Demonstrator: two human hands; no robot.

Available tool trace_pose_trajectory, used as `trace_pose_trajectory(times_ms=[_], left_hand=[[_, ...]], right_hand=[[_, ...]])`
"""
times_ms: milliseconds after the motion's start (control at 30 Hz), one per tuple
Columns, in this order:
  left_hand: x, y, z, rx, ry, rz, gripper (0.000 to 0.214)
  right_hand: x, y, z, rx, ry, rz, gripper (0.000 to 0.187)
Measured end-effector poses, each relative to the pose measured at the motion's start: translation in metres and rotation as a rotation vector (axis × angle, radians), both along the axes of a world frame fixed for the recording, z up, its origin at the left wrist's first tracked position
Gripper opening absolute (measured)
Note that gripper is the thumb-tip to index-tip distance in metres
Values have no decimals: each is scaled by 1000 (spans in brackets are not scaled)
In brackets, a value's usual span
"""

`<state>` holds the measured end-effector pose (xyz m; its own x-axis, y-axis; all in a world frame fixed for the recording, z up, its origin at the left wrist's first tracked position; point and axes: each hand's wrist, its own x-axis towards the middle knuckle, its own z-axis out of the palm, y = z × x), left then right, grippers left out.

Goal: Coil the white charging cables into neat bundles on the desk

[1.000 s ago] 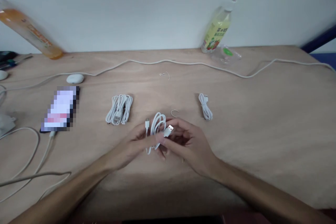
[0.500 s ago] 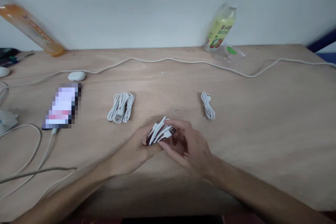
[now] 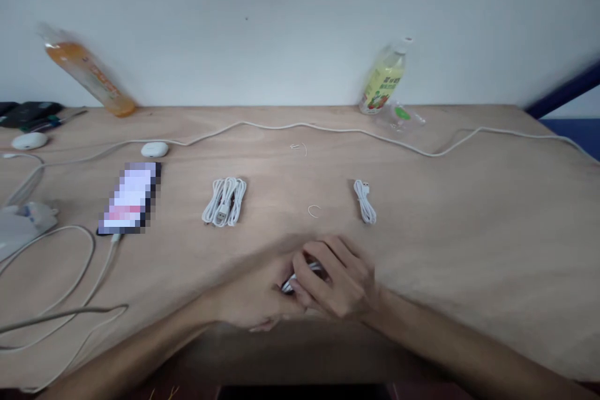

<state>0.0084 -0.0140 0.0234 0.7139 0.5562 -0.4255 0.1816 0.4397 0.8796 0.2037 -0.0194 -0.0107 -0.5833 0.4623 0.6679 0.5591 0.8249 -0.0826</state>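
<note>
Both my hands meet near the front edge of the wooden table (image 3: pixel 469 250). My left hand (image 3: pixel 253 297) and my right hand (image 3: pixel 335 278) are closed together round a bundled white cable (image 3: pixel 300 275), of which only a small part shows between the fingers. A coiled white cable bundle (image 3: pixel 225 201) lies on the table beyond my left hand. A smaller coiled white cable (image 3: pixel 364 201) lies beyond my right hand. A thin wire tie (image 3: pixel 313 210) rests between them.
A phone (image 3: pixel 130 197) lies at the left with a cable plugged in. A long white cord (image 3: pixel 300 128) runs across the back. An orange bottle (image 3: pixel 89 72) and a yellow-green bottle (image 3: pixel 383 78) stand by the wall. A white earbud case (image 3: pixel 154 149) lies near the phone.
My hands have drawn back toward the front edge and closed over the cable, which was fanned out in loops before. The view has shifted a little.
</note>
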Motion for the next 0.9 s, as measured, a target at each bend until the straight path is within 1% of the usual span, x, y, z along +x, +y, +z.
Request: trace_pose_trajectory(times_ms=[100,167,200,233,267,300,367,433,500,567,633,767,833,900], left_hand=[[3,2,1,-78,-10,-13,26],[6,5,0,-67,-30,5,32],[8,6,-1,-35,-42,32,33],[9,7,-3,5,-52,73,32],[11,8,-4,58,-56,127,28],[12,8,-5,132,-52,185,22],[13,8,-8,339,-19,279,10],[14,8,-11,572,34,327,16],[14,7,-15,748,91,337,19],[13,8,-18,883,154,315,20],[12,11,-21,1010,226,259,20],[10,17,-24,1273,373,143,33],[10,18,-26,1416,418,113,36],[9,18,-29,1551,452,94,40]], right_hand=[[4,7,1,-83,43,87,14],[4,13,2,-164,69,129,22],[3,16,2,-211,97,123,26],[3,19,2,-270,126,89,29],[2,22,1,-320,165,25,31],[1,24,1,-365,201,-46,33],[0,27,0,-426,280,-178,36],[-1,27,1,-473,362,-249,40],[-1,24,3,-548,439,-271,42],[-2,19,6,-651,516,-300,47],[-3,16,9,-756,565,-320,53],[-4,15,12,-919,592,-300,53],[-4,17,10,-963,591,-281,52],[-3,17,6,-943,586,-247,51]])
